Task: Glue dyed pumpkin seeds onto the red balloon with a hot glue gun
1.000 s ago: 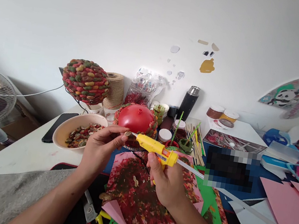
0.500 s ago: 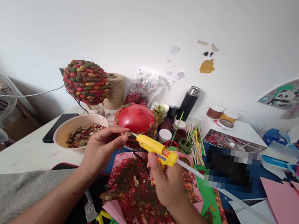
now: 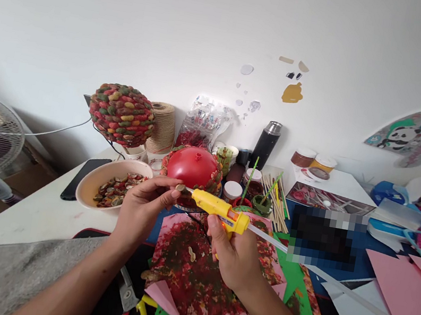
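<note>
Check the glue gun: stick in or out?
In: the translucent stick runs into the rear of the yellow glue gun, its long tail sticking out behind, above the right hand.

From afar I see bowl [image 3: 87, 185] left of balloon [image 3: 192, 166] on bench [image 3: 42, 221], glue gun [image 3: 216, 207] before balloon, flask [image 3: 264, 147] behind jars [image 3: 232, 190].

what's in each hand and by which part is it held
The right hand grips a yellow glue gun by its handle; the left hand pinches a small shell piece, seemingly by its edges.
</note>
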Action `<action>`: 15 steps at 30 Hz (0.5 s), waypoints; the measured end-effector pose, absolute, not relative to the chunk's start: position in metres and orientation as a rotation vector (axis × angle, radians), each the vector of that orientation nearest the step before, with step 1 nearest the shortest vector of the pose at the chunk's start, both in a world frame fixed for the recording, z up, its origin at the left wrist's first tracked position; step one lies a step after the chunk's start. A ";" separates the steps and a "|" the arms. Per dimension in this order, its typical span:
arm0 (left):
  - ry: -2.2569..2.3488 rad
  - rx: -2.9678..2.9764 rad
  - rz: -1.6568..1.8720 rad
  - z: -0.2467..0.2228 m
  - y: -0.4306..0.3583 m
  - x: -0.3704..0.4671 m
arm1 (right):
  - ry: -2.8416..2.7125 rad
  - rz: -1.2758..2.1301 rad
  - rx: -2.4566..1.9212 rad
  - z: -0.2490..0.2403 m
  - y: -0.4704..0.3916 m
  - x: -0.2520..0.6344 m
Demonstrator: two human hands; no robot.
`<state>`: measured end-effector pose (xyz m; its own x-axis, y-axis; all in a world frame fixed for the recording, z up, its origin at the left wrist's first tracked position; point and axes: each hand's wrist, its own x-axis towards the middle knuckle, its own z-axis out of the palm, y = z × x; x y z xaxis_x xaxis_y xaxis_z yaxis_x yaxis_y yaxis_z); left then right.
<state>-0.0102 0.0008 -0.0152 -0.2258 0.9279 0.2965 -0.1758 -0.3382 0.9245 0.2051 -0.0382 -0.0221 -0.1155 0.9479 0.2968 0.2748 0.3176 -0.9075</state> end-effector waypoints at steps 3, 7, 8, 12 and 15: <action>1.019 1.178 1.686 -0.016 0.000 -0.010 | -1.610 0.867 -1.136 -0.023 -0.038 0.205; 1.022 1.167 1.682 -0.014 0.001 -0.009 | -1.597 0.872 -1.130 -0.025 -0.039 0.206; 1.022 1.163 1.682 -0.013 0.001 -0.009 | -1.595 0.874 -1.129 -0.025 -0.039 0.206; 1.020 1.162 1.684 -0.012 0.001 -0.007 | -1.593 0.871 -1.126 -0.023 -0.039 0.206; 1.018 1.168 1.684 -0.013 0.001 -0.008 | -1.589 0.875 -1.107 -0.021 -0.038 0.206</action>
